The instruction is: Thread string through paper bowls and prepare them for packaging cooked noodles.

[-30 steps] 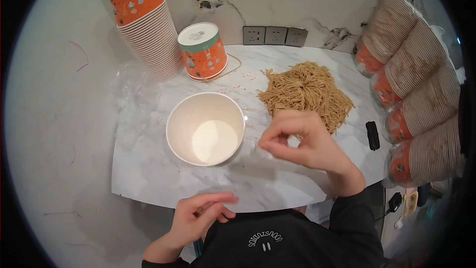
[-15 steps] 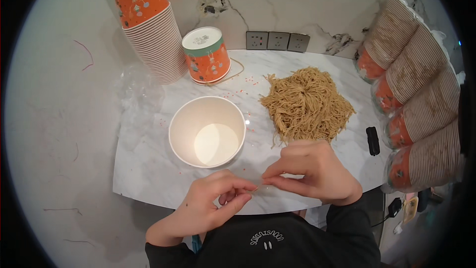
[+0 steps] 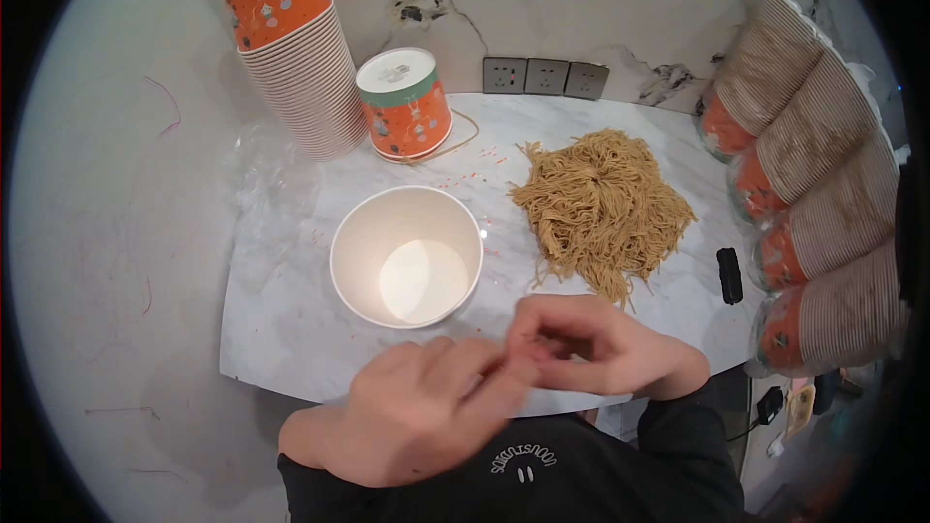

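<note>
My left hand (image 3: 412, 407) and my right hand (image 3: 605, 349) meet above the front edge of the table, fingertips touching. Both are closed in a pinch; whatever lies between the fingers is hidden or too small to make out, and the left one is slightly blurred. Just beyond my left hand stands a large white paper tub (image 3: 360, 247), open side up, with nothing in it. A heap of tan noodle-like strands (image 3: 605, 203) lies on the marble-patterned table (image 3: 291, 353) beyond my right hand, apart from it.
An upturned orange-and-green paper tub (image 3: 402, 121) stands at the back beside a tall, leaning tub stack (image 3: 300, 87). Crumpled clear plastic (image 3: 276, 179) lies at left. Several wrapped tub stacks (image 3: 814, 126) line the right side, near a small black object (image 3: 728, 276). Wall sockets (image 3: 545, 76) are behind.
My left hand has turned over and moved right, up against the right hand's fingers. My right hand has come slightly down toward me, uncovering the near edge of the strand heap.
</note>
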Demonstrator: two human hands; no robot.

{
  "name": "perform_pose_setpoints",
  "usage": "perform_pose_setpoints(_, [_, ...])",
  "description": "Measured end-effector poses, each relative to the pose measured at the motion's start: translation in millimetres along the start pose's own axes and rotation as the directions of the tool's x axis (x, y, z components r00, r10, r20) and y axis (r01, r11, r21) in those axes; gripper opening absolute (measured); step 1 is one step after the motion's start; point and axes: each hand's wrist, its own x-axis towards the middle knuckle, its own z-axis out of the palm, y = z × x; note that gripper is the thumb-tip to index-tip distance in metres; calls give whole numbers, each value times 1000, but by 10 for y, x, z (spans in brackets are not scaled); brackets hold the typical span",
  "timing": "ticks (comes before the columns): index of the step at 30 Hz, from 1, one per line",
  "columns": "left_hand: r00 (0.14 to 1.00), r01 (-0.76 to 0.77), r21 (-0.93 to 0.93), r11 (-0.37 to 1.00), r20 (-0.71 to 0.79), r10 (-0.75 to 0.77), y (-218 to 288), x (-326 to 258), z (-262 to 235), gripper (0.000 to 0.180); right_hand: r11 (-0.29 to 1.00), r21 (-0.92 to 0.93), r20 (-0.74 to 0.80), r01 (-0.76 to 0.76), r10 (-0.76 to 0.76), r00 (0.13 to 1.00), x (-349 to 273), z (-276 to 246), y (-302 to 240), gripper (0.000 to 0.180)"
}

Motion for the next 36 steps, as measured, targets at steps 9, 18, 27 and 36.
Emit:
perform_pose_setpoints(9, [824,-279,13,960,-510,246,327,318,97,31,752,-249,140,610,-596,791,-273,-188,-193,18])
perform_pose_setpoints(18, [927,373,-255,892,81,-365,-299,380,198,43,535,-843,-375,58,-662,648,155,-390,89,16])
perform_pose_setpoints(27, [824,566,-556,608,359,-439,-820,440,573,49,645,-763,-381,54,-515,767,496,-553,448,12])
perform_pose_setpoints(36, [778,561,-821,108,477,-410,-894,447,563,48,515,-852,-334,93,-672,660,487,-438,425,18])
